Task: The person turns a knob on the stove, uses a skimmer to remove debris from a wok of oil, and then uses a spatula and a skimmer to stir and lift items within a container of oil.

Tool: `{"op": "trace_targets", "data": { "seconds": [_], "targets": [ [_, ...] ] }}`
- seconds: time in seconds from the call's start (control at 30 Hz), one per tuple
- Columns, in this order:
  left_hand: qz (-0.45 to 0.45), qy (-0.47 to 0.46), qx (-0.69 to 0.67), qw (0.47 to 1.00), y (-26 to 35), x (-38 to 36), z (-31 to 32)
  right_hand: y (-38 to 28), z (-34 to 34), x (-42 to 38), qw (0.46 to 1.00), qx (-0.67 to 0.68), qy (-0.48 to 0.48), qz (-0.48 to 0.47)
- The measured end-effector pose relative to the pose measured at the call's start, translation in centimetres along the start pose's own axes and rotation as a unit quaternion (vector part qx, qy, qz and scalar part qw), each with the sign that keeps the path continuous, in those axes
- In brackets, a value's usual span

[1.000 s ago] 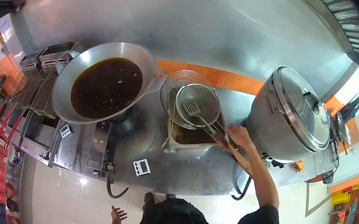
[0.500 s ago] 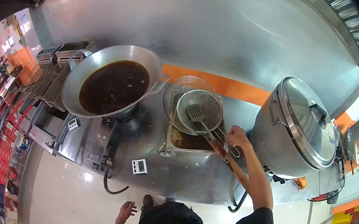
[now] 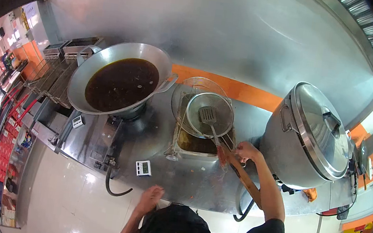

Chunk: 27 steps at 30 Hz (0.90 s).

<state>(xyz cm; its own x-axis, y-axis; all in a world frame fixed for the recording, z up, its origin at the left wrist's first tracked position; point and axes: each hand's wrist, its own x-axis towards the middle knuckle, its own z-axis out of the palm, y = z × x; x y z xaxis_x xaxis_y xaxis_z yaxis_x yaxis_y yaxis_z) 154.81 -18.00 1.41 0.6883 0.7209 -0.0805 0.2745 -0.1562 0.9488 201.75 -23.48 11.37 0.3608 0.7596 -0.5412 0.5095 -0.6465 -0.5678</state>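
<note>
My right hand (image 3: pixel 248 152) is closed at the handle end of a round mesh strainer (image 3: pixel 195 113); the fingers hide most of the grip. A slotted turner (image 3: pixel 208 115) rests with its blade in the strainer, and its long wooden handle (image 3: pixel 246 181) slants toward me under my right forearm. The strainer sits over a rectangular metal container (image 3: pixel 195 154) holding brownish liquid. Behind it lies a wider wire skimmer (image 3: pixel 205 82). My left hand (image 3: pixel 151 198) hangs at the counter's front edge, holding nothing, its fingers loose and slightly blurred.
On the left stands a large wok (image 3: pixel 77 85) of dark liquid on a burner. A big lidded pot (image 3: pixel 285 151) is on the right. Two white timers, one at the front (image 3: pixel 143 168) and one farther left (image 3: pixel 78 121), lie on the steel counter (image 3: pixel 178 181). A hose (image 3: pixel 115 194) hangs off the front.
My right hand has closed over the strainer's wire handle end, which showed before. The turner's handle has shifted slightly. My left hand has risen from below to the counter edge.
</note>
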Motion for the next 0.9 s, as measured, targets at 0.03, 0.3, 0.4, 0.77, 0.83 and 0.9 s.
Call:
{"op": "trace_targets", "data": {
  "seconds": [0.03, 0.3, 0.4, 0.77, 0.83, 0.9],
  "targets": [
    [-0.045, -0.017, -0.045, 0.998, 4.7, 1.2, 1.2, 0.0, 0.0, -0.1, 1.0, 0.005, 0.005, -0.023],
    [-0.25, -0.159, -0.492, 0.819, 16.3, 13.7, 9.4, -4.0, -1.8, -2.9, 0.985, 0.149, 0.04, -0.077],
    [-0.289, -0.159, -0.53, 0.781, 17.4, 15.8, 10.3, -3.3, -1.7, -2.9, 0.978, 0.148, 0.071, -0.127],
    [-0.223, -0.102, -0.422, 0.873, 16.2, 13.5, 11.3, -4.3, -3.2, -4.3, 0.913, -0.136, 0.313, -0.223],
    [-0.214, -0.093, -0.423, 0.876, 15.3, 13.1, 10.8, -4.2, -3.5, -4.2, 0.907, -0.159, 0.33, -0.206],
    [-0.219, -0.069, -0.388, 0.892, 13.7, 12.7, 10.8, -4.3, -3.8, -4.8, 0.903, -0.169, 0.334, -0.21]
  ]
}}
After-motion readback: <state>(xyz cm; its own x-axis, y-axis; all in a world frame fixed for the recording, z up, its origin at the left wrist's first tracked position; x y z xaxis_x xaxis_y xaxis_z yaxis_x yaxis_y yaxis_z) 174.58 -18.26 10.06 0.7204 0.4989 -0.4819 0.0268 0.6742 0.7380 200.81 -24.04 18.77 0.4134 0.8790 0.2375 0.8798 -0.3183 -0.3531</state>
